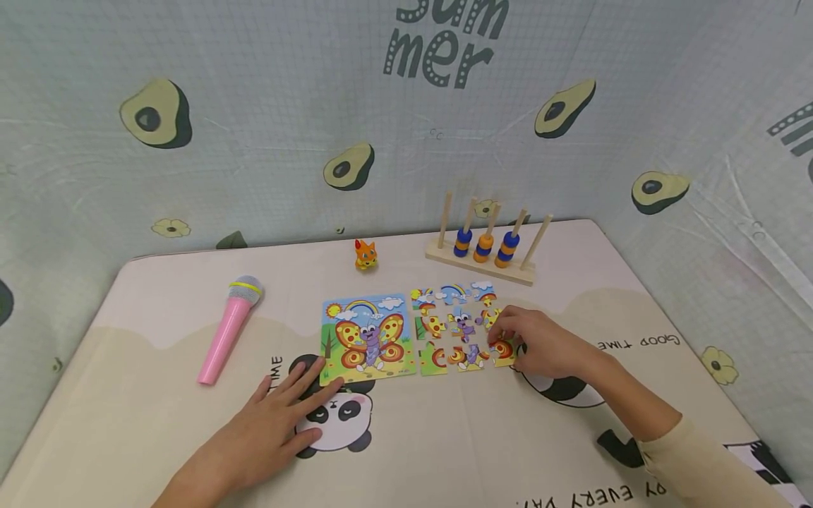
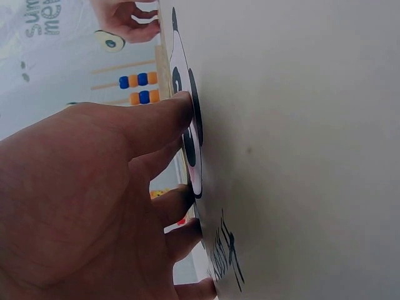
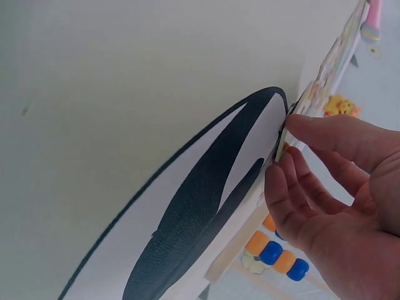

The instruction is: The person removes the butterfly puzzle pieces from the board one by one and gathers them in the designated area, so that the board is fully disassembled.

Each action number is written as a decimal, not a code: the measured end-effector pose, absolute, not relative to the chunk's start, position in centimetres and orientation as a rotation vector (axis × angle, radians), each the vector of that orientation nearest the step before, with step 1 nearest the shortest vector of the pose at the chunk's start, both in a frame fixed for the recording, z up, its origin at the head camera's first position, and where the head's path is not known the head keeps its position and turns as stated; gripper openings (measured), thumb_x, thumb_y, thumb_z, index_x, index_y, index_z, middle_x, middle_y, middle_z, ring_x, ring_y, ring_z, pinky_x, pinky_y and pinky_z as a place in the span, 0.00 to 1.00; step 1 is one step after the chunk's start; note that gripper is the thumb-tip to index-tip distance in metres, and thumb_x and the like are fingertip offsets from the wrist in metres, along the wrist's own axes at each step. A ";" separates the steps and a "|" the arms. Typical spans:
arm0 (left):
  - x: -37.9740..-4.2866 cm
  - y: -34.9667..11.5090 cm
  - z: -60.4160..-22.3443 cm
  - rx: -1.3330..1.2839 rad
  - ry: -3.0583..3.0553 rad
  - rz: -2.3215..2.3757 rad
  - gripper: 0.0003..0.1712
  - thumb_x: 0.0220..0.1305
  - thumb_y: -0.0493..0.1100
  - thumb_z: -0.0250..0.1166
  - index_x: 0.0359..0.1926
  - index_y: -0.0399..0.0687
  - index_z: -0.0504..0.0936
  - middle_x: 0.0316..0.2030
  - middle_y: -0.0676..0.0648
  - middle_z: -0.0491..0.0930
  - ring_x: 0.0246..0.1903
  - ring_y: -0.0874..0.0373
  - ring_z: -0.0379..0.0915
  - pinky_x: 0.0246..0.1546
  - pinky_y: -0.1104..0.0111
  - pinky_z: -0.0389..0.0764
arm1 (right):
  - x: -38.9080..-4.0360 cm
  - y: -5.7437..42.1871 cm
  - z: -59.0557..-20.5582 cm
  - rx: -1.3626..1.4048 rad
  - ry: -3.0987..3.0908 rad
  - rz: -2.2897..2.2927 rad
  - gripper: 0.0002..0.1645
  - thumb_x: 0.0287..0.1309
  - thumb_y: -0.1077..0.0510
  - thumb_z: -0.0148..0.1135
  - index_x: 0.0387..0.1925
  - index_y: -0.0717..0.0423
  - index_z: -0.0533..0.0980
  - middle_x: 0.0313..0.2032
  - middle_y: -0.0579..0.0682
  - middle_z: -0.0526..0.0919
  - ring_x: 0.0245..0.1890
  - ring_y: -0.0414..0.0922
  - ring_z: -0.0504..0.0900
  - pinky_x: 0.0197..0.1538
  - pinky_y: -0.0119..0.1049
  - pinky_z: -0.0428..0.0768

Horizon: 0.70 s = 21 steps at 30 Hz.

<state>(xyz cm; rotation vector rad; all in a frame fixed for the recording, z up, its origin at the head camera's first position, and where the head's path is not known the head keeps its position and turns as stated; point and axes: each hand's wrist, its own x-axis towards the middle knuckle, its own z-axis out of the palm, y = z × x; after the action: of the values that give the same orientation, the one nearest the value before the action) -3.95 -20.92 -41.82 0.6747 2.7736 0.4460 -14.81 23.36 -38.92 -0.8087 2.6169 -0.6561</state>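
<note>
A square butterfly picture board (image 1: 395,356) lies flat mid-table. To its right, several butterfly jigsaw pieces (image 1: 435,358) are laid out in rows with gaps between them. My right hand (image 1: 540,344) pinches the bottom-right puzzle piece (image 1: 504,354), which carries a red and orange wing spiral; in the right wrist view thumb and fingers meet at the edge of that piece (image 3: 280,145). Fingers spread, my left hand (image 1: 269,427) rests on the tablecloth by the board's lower-left corner, over part of a printed panda. Its fingertips touch the cloth in the left wrist view.
Left of the board lies a pink toy microphone (image 1: 229,331). Behind the board stands a small orange toy animal (image 1: 365,255). A wooden peg stand (image 1: 478,265) with blue and orange beads is at the back right. A printed curtain (image 1: 267,120) hangs behind the table.
</note>
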 end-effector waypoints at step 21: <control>-3.8 -20.9 -42.0 0.682 2.777 0.440 0.38 0.73 0.59 0.63 0.79 0.71 0.63 0.83 0.47 0.52 0.79 0.36 0.53 0.70 0.27 0.55 | -14.5 23.2 -38.9 -0.803 2.659 -0.601 0.26 0.49 0.74 0.73 0.48 0.49 0.84 0.48 0.47 0.79 0.45 0.44 0.78 0.48 0.38 0.84</control>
<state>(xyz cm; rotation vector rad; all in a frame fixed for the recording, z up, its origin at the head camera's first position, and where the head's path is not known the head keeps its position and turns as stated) -3.76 -20.86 -42.03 0.6819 2.7767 0.4396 -14.47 23.22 -38.88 -0.8034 2.6593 -0.6009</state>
